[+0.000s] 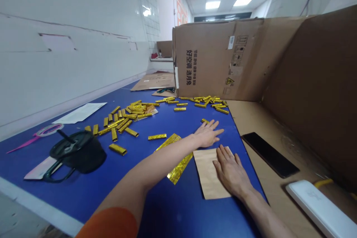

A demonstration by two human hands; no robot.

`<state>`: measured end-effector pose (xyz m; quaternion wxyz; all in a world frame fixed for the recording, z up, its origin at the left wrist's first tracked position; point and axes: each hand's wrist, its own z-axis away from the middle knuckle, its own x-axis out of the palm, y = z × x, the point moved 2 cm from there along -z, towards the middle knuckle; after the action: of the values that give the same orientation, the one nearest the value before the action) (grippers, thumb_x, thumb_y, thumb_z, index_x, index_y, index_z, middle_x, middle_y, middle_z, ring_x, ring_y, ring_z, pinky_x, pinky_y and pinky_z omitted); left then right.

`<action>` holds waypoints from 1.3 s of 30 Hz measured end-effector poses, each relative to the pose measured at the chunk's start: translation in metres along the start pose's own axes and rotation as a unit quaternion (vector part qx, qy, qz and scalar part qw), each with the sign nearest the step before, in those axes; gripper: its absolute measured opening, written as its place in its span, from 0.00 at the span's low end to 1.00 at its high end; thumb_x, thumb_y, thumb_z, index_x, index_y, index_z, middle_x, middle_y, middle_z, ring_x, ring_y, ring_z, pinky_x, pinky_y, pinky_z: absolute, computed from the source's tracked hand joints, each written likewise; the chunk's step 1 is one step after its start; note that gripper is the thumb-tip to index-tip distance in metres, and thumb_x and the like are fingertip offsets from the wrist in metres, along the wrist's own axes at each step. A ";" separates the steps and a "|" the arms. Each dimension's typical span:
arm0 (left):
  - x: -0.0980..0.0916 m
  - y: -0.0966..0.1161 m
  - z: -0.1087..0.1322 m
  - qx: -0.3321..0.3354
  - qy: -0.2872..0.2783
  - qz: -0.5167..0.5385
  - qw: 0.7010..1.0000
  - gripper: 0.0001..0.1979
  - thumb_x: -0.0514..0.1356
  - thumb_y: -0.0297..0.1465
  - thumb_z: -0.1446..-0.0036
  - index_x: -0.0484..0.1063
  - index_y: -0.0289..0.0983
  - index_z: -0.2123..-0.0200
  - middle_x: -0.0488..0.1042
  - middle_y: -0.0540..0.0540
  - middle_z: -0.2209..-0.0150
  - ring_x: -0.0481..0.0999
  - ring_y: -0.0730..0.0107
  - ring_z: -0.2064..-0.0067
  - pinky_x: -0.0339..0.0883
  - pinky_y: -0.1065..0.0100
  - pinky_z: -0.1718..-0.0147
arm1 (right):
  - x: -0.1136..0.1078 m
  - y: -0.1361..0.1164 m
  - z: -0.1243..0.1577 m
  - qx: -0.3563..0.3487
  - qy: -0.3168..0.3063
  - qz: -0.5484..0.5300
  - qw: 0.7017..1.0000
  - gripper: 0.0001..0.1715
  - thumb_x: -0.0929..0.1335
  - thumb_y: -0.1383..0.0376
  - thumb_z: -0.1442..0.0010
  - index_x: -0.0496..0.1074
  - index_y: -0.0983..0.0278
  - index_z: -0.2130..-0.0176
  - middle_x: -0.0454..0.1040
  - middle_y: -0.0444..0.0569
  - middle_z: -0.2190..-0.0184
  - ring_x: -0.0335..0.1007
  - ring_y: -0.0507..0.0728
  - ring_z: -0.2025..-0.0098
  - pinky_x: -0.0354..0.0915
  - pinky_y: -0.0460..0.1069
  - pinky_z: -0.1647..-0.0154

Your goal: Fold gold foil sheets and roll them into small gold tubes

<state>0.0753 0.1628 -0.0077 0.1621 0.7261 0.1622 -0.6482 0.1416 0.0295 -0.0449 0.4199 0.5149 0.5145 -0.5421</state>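
Note:
My left hand [208, 134] reaches across with its fingers spread just above or on the blue table. One small gold foil piece [204, 121] lies at its fingers, partly hidden behind them. Flat on a brown paper sheet or bag [208, 178] rests my right hand [232, 173], fingers stretched out and holding nothing. Beneath my left forearm lie flat gold foil sheets [180, 169], partly covered by the arm. A single folded gold strip [157, 137] sits to the left of them.
Several gold strips [131, 116] are piled at left, others [206, 101] by the cardboard box [212, 59]. A dark lidded cup [80, 152], tape roll [49, 130] and white paper [82, 113] stand left. A black phone [269, 153] and white device [320, 204] lie right.

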 end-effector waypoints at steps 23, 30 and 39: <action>0.007 -0.325 0.030 -0.468 -0.077 -0.053 0.879 0.34 0.38 0.52 0.46 0.53 0.37 0.43 0.50 0.36 0.41 0.42 0.38 0.41 0.39 0.36 0.53 | -0.001 0.000 0.000 -0.005 -0.025 0.005 1.000 0.31 0.53 0.55 0.40 0.51 0.66 0.42 0.46 0.48 0.40 0.38 0.61 0.39 0.46 0.63 0.43; -0.017 -0.341 0.131 -0.581 -0.064 -0.044 0.810 0.30 0.40 0.46 0.42 0.56 0.30 0.46 0.51 0.32 0.42 0.44 0.38 0.43 0.46 0.37 0.56 | 0.002 0.001 0.001 0.001 -0.012 0.002 1.000 0.31 0.53 0.56 0.41 0.51 0.66 0.42 0.47 0.47 0.40 0.38 0.61 0.39 0.44 0.62 0.42; -0.043 -0.241 0.111 -0.482 -0.011 -0.057 0.874 0.30 0.41 0.48 0.44 0.61 0.32 0.49 0.60 0.32 0.48 0.55 0.44 0.46 0.52 0.48 0.54 | 0.003 0.002 0.002 0.004 -0.005 0.000 1.000 0.31 0.53 0.57 0.41 0.52 0.68 0.42 0.47 0.49 0.40 0.37 0.60 0.38 0.43 0.61 0.41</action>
<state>-0.1349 0.3280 0.0174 0.4566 0.5406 0.4934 -0.5057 0.1427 0.0274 -0.0486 0.4205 0.5141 0.5100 -0.5466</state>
